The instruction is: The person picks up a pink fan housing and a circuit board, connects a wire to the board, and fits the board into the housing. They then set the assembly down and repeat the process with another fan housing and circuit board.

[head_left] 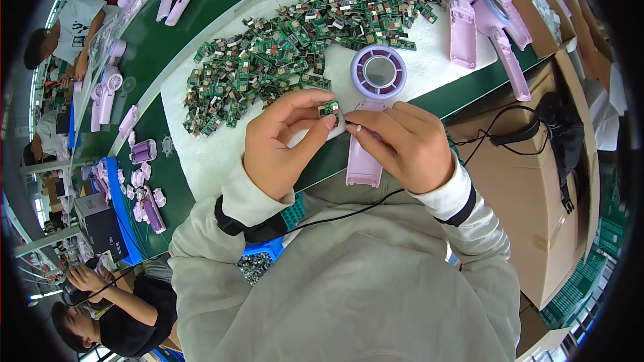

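My left hand [282,144] is closed, pinching a small green circuit board [329,109] between thumb and forefinger. Close beside it, my right hand [409,144] is also closed, its thumb and fingers pressed together near the board's edge. A small white bit and a thin dark piece show at those fingertips, too small to name. Under the right hand lies a handheld fan housing, with a round lilac head [379,74] and an open pink handle shell [364,162]. My right fingers hide the upper part of the handle.
A large pile of circuit boards [288,47] covers much of the white foam sheet [194,164]. More fan housings [463,30] lie at the far right, beside cardboard boxes [530,208]. A black cable [349,213] crosses my lap. Co-workers sit at the left, near pink parts [144,188].
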Motion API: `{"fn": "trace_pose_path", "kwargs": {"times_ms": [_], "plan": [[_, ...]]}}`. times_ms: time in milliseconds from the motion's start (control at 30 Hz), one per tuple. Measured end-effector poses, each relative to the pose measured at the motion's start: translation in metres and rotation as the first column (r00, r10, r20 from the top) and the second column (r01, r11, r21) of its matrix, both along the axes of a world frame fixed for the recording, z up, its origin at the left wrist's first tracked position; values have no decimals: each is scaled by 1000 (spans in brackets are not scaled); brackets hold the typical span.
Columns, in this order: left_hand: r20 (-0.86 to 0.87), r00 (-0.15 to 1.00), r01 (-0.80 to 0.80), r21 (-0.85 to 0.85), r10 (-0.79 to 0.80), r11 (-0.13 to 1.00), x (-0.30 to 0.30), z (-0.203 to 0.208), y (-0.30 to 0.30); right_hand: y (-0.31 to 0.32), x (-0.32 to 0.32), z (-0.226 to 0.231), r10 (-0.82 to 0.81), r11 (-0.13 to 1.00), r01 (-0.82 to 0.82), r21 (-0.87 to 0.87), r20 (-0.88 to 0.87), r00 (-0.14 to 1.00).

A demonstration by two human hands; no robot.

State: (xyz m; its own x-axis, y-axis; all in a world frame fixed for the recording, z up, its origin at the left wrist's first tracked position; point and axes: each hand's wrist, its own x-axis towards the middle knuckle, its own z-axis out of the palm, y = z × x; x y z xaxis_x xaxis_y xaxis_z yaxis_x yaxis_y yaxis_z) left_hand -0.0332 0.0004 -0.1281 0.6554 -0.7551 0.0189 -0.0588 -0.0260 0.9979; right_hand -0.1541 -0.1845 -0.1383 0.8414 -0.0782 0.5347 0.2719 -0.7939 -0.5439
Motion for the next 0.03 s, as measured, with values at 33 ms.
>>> {"fn": "trace_pose_path", "kwargs": {"times_ms": [33], "plan": [[8,1000,13,5,-13,1000,2,-1,1,-2,1,-3,13,999,-12,-37,19,1000]]}}
